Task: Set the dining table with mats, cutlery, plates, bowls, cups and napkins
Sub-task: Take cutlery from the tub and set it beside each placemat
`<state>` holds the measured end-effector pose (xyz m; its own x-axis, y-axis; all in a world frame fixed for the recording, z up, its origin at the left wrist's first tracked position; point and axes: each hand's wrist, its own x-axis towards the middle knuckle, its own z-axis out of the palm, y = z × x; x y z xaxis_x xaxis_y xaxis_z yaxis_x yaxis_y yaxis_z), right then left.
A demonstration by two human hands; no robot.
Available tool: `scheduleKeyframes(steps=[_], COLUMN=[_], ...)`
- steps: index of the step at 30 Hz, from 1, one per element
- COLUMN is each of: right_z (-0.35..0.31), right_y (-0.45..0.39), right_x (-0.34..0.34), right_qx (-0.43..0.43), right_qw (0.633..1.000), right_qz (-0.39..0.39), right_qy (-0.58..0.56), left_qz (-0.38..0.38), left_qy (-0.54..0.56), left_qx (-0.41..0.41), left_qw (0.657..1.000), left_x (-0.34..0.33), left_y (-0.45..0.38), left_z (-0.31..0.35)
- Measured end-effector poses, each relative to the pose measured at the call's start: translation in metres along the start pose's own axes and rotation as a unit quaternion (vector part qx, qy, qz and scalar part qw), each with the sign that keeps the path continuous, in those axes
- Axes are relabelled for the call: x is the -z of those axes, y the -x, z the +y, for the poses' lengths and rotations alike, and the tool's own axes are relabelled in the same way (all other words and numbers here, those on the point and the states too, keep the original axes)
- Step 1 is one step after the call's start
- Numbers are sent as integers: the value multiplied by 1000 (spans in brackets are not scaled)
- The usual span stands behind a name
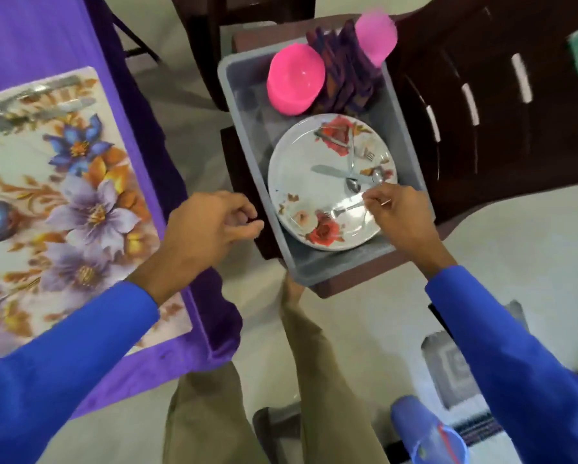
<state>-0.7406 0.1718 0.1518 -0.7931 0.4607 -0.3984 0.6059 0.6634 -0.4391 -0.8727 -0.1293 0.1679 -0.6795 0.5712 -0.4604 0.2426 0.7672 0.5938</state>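
A grey tub (317, 267) sits on a dark chair and holds a white rose-patterned plate (294, 182). On the plate lie a knife (334, 172), spoons (352, 184) and forks (339, 212). My right hand (398, 216) is over the plate's right edge and pinches the handle of the near fork. My left hand (210, 226) hovers left of the tub with loosely curled fingers, holding nothing. Pink bowls (296, 80), a pink cup (376, 35) and purple napkins (346, 72) stand at the tub's far end. A floral mat (63, 209) with cutlery (30, 105) lies on the purple tablecloth.
The table's purple cloth (197, 336) hangs at the left edge beside my legs. A dark wooden chair back (481, 95) rises to the right of the tub. A blue object (428, 433) stands on the pale floor at the bottom right.
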Motion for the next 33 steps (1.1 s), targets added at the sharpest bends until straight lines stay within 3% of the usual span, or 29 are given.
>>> scheduleKeyframes(steps=[7,12,15,17,19,22,26,28,30,33], right_z=[30,34,28,21,9,-2,8,18,29,44], right_y=[-100,-139,-153,-156,-151,-135,-108,-94,-82,-65], right_x=[-46,-80,-79,-64,-37,8,41,48,49,43], right_qx=[86,130,133,118,88,65,-37,-94,-132,-175], right_qw=[990,978,979,990,992,937,857,824,816,849], right_qz=[-19,-1,-30,-26,13,57,42,22,27,47], right_qy=[106,164,155,79,-84,-339,-512,-558,-562,-496], left_qz=[34,0,-7,-7,6,16,-31,-50,-51,-38], left_qy=[7,-4,-2,1,-7,-12,-42,-82,-109,-187], left_qx=[23,42,55,63,59,44,17,-1,-29,-109], left_qw=[999,999,998,998,998,999,998,995,992,976], left_x=[-33,-37,-36,-37,-39,-45,-70,-91,-115,-154], left_y=[-81,-101,-103,-104,-103,-101,-103,-107,-111,-119], left_z=[3,1,3,7,12,23,35,40,47,59])
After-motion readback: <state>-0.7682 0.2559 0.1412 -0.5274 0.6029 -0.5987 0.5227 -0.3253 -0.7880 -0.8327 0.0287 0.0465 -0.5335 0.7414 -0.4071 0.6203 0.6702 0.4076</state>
